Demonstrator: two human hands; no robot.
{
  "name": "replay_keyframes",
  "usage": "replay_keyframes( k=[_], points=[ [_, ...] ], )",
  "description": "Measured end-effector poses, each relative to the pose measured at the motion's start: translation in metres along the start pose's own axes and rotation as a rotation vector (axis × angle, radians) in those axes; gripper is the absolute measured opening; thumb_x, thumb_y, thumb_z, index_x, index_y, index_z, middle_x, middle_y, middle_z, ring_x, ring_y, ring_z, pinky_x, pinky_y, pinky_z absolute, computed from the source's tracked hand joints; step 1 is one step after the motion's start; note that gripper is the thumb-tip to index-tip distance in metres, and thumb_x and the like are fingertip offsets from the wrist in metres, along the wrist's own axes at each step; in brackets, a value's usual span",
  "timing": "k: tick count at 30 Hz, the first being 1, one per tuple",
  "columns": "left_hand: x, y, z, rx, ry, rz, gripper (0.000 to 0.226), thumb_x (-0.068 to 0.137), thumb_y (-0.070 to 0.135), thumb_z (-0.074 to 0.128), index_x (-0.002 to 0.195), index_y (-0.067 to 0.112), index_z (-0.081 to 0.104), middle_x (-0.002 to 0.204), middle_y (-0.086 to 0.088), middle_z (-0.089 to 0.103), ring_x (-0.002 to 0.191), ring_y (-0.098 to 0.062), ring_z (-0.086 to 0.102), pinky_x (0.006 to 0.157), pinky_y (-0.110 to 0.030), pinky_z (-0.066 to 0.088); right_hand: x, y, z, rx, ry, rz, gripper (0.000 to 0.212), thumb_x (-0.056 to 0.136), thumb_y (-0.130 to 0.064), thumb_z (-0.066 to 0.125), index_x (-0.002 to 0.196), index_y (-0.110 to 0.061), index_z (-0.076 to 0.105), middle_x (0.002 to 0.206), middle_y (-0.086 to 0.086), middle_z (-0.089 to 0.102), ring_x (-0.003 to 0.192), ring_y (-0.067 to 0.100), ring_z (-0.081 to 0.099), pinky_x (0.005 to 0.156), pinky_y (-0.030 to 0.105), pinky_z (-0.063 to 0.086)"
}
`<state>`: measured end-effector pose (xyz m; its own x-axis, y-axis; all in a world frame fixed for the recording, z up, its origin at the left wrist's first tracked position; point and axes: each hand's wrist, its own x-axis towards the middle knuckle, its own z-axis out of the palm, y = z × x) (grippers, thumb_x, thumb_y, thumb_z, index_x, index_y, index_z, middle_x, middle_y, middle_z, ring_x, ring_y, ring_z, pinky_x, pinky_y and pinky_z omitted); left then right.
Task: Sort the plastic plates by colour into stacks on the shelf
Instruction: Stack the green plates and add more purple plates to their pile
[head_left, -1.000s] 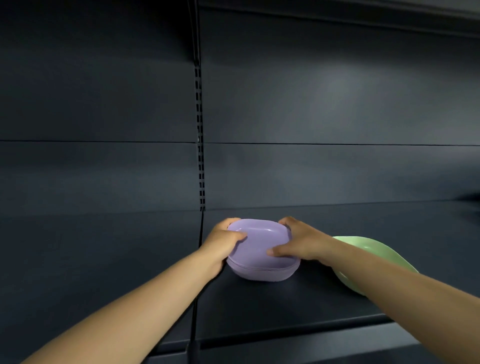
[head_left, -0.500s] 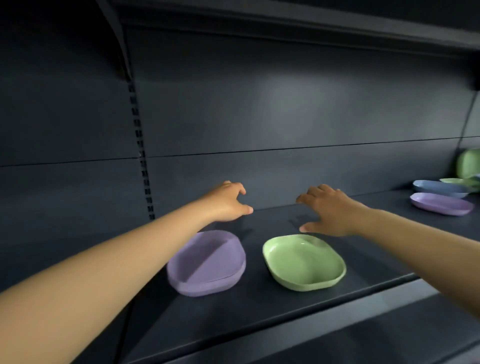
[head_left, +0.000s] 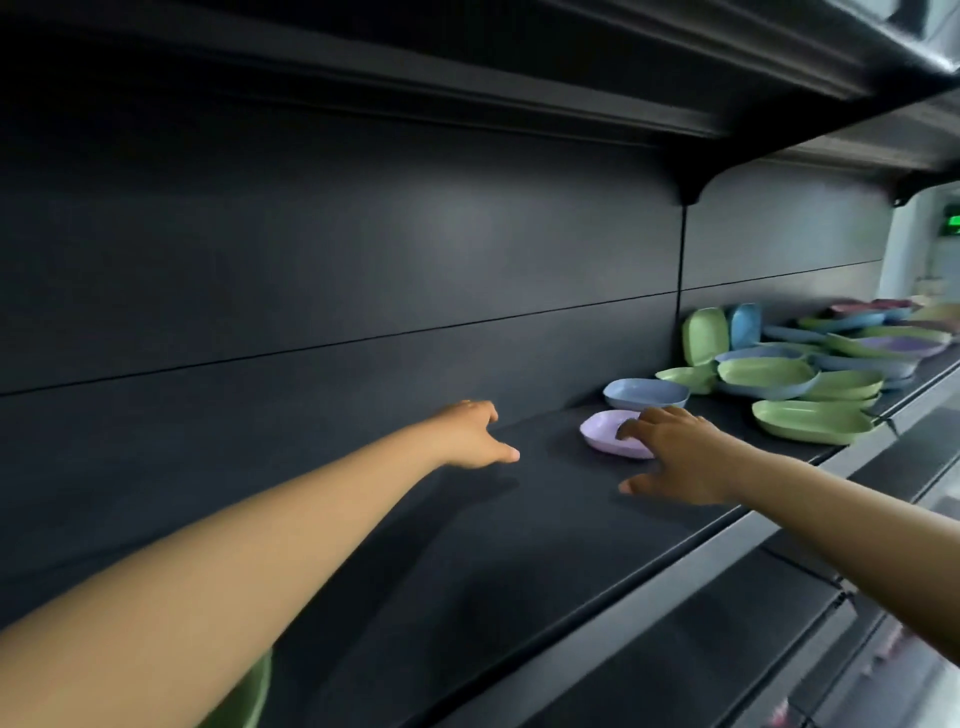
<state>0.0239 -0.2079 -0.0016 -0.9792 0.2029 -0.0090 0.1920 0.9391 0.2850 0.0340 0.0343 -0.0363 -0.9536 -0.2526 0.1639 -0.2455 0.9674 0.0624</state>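
Purple plate upright on shelf, mid-depth, long axis along shelf. Right hand open, fingers spread, overlapping plate's near rim; contact unclear. Left hand open, empty, well left.

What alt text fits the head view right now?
Two bare arms reach along a dark shelf; the right hand, open, hovers at a purple plate, the left hand open and empty. Beyond lie a blue plate and an unsorted jumble of plates.
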Motion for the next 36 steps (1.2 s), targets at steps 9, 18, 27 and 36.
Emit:
replay_keyframes(
  k=[9, 18, 27, 36],
  points=[
    [0.138, 0.086, 0.084, -0.540, -0.008, -0.287, 0.079, 0.087, 0.044, 0.059, 0.148, 0.010, 0.023, 0.151, -0.005, 0.031, 0.133, -0.024, 0.038, 0.107, -0.032, 0.035, 0.082, 0.155, 0.073, 0.470, -0.025, 0.137, 0.068, 0.062, -0.065, 0.059, 0.121, -0.031, 0.055, 0.122, -0.003, 0.059, 0.112, 0.018, 0.056, 0.091, 0.034, 0.048],
    [0.198, 0.108, 0.121, -0.867, 0.093, -0.429, 0.024, 0.079, 0.021, 0.072, 0.086, 0.007, 0.053, 0.087, -0.006, 0.056, 0.076, -0.018, 0.052, 0.067, -0.023, 0.044, 0.144, 0.174, 0.101, 0.816, -0.043, 0.245, 0.034, 0.082, -0.030, 0.067, 0.062, -0.011, 0.048, 0.060, 0.003, 0.045, 0.061, 0.018, 0.042, 0.059, 0.028, 0.031],
    [0.170, 0.099, 0.087, -0.855, 0.104, -0.308, 0.033, 0.074, 0.007, 0.077, 0.103, 0.013, 0.063, 0.092, 0.003, 0.065, 0.086, -0.014, 0.061, 0.070, -0.021, 0.050, 0.140, 0.146, 0.077, 1.017, -0.174, 0.093, 0.029, 0.077, -0.025, 0.076, 0.086, 0.001, 0.068, 0.077, 0.013, 0.066, 0.069, 0.016, 0.058, 0.063, 0.026, 0.047],
    [0.031, -0.002, -0.002, -0.899, 0.299, -0.359, 0.034, 0.076, 0.004, 0.075, 0.106, 0.005, 0.061, 0.105, -0.007, 0.068, 0.095, -0.020, 0.065, 0.080, -0.029, 0.054, 0.106, -0.010, -0.003, 1.277, -0.143, -0.111, 0.024, 0.080, -0.014, 0.073, 0.103, -0.007, 0.071, 0.099, 0.005, 0.073, 0.091, 0.019, 0.069, 0.077, 0.027, 0.054]
  ],
)
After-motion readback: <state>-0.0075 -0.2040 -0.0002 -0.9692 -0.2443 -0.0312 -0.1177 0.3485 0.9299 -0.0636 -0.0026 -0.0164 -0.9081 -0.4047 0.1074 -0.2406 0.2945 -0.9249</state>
